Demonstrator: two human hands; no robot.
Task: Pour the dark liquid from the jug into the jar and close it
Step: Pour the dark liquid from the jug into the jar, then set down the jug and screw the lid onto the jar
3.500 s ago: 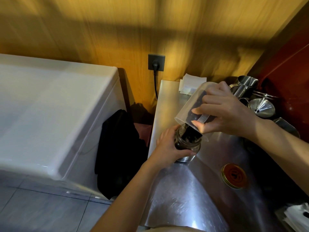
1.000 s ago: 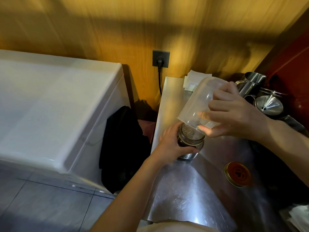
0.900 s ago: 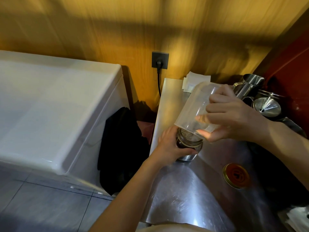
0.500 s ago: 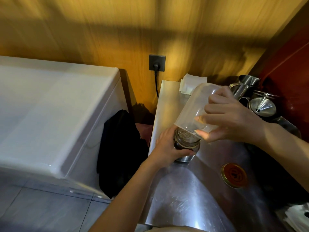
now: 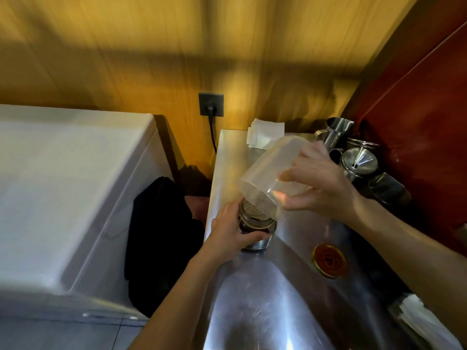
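Standing at the steel counter (image 5: 252,311), I have a big white appliance (image 5: 63,193) off to my left with a black cloth (image 5: 159,243) hanging in the gap between them. Against the wood wall sits a folded white paper (image 5: 265,132), below a dark socket (image 5: 211,104) with a plug in it. At the counter's far right corner a cluster of metal cups and a funnel (image 5: 358,160) stands. My right hand (image 5: 321,183) is clamped around the clear plastic jug (image 5: 267,173), tipped steeply so its mouth sits right over the jar (image 5: 255,223); the jug looks nearly drained. My left hand (image 5: 232,233) is wrapped around the jar's side, steadying it upright on the counter, dark liquid visible inside. The gold-rimmed lid (image 5: 328,260) lies flat on the counter, apart from the jar, to its right.
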